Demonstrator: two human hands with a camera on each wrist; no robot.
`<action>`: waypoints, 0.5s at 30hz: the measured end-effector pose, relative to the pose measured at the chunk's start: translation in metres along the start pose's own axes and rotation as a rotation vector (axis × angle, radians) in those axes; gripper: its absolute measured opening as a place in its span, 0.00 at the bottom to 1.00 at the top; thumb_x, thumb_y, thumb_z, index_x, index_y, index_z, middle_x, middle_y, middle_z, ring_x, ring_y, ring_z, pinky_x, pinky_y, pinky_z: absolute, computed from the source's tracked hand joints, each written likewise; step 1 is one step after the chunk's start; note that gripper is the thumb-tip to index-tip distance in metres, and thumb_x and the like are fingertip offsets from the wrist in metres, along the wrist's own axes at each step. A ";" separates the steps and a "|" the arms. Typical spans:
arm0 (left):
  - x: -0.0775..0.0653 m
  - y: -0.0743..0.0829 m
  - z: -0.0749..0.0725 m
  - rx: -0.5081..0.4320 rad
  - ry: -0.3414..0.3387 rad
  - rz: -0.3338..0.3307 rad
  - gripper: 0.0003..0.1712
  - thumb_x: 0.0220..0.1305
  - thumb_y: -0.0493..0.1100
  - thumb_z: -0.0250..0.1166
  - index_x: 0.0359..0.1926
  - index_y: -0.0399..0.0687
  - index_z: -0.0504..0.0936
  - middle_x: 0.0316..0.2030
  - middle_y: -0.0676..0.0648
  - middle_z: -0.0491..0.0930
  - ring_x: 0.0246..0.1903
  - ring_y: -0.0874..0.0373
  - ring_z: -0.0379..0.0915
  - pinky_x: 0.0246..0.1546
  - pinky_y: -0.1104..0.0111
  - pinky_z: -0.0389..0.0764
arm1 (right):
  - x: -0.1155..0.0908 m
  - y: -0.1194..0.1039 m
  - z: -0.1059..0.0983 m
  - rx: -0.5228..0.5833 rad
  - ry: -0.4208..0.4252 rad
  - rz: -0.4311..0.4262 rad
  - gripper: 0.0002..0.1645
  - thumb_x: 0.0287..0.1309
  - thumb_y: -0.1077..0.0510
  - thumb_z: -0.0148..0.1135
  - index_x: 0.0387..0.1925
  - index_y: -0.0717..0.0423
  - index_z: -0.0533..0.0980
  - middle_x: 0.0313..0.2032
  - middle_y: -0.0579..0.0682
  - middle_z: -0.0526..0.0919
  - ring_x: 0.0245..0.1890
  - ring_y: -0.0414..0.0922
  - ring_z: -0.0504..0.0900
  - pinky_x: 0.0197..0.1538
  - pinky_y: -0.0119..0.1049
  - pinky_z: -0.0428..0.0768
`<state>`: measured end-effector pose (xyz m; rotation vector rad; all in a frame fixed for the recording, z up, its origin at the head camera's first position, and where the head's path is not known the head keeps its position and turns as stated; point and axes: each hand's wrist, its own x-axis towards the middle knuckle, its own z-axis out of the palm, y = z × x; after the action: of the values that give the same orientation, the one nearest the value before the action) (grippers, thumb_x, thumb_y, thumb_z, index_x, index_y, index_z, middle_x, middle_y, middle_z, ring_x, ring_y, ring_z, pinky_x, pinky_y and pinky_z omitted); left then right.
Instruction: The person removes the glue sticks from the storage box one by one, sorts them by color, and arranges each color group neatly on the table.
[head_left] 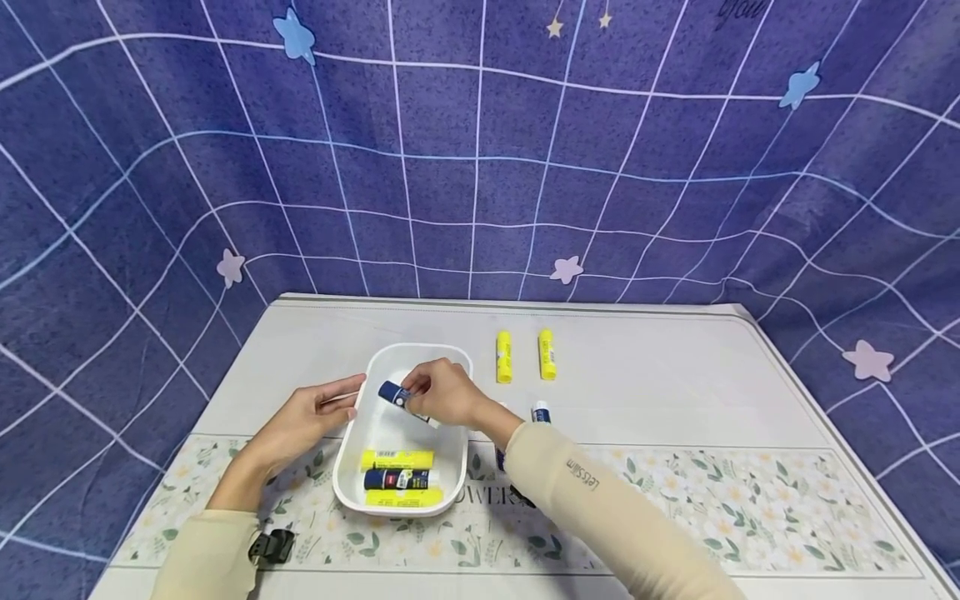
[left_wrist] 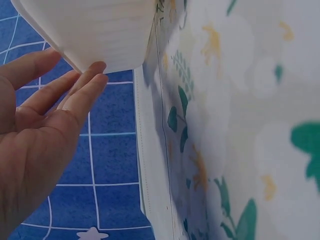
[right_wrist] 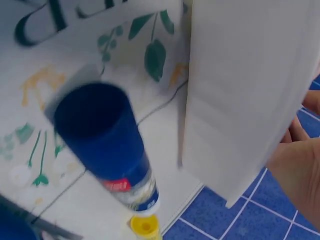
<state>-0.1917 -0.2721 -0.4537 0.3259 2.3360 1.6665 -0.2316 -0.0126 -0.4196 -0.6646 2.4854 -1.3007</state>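
My right hand (head_left: 431, 390) pinches a blue-capped glue stick (head_left: 395, 394) above the far end of a white bin (head_left: 351, 467). At the bin's near end lie a yellow glue stick (head_left: 397, 459), a blue one (head_left: 397, 479) and another yellow one (head_left: 403, 498). My left hand (head_left: 330, 402) has its fingers straight against the bin's left wall; in the left wrist view the fingertips (left_wrist: 92, 75) touch the white bin (left_wrist: 100, 35). The right wrist view shows a blue glue stick (right_wrist: 107, 145) standing upright beside the bin's wall (right_wrist: 245, 90).
Two yellow glue sticks (head_left: 503, 357) (head_left: 547, 354) lie on the table beyond the bin. A blue and white glue stick (head_left: 540, 412) stands just right of my right wrist. A floral mat (head_left: 750, 500) covers the table's front; blue grid cloth (head_left: 480, 167) hangs behind.
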 end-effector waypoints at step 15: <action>-0.001 0.000 0.000 0.025 0.021 -0.010 0.34 0.76 0.36 0.59 0.78 0.39 0.62 0.74 0.30 0.66 0.71 0.34 0.67 0.61 0.69 0.83 | -0.025 0.007 -0.044 0.233 0.227 0.077 0.15 0.63 0.65 0.67 0.52 0.60 0.84 0.44 0.54 0.87 0.41 0.43 0.84 0.42 0.30 0.86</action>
<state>-0.1903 -0.2725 -0.4539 0.3018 2.3713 1.6456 -0.2309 0.0342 -0.4005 -0.3808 2.4442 -1.6848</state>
